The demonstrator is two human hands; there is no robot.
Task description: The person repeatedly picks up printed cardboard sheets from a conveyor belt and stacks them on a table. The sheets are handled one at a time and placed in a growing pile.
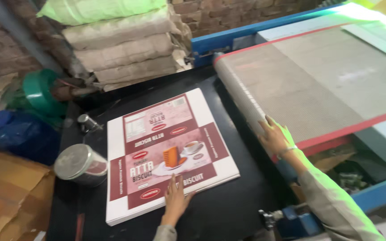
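A thin, light, bendable stack of printed carton sheets [168, 154] is pressed flat by the open left hand [175, 198], best gripped at an edge; the right hand [275, 136] is laid open on the conveyor belt [318, 85]

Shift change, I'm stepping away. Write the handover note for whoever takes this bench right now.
Left hand: open, flat on the near edge of the stack of printed carton sheets, holding nothing.
Right hand: open, resting on the near end of the mesh conveyor belt, holding nothing.
The stack lies on the black table, left of the belt; a metal tin stands beside it.
Done: no sheet from the stack is on the near part of the belt.
Left: the whole stack.
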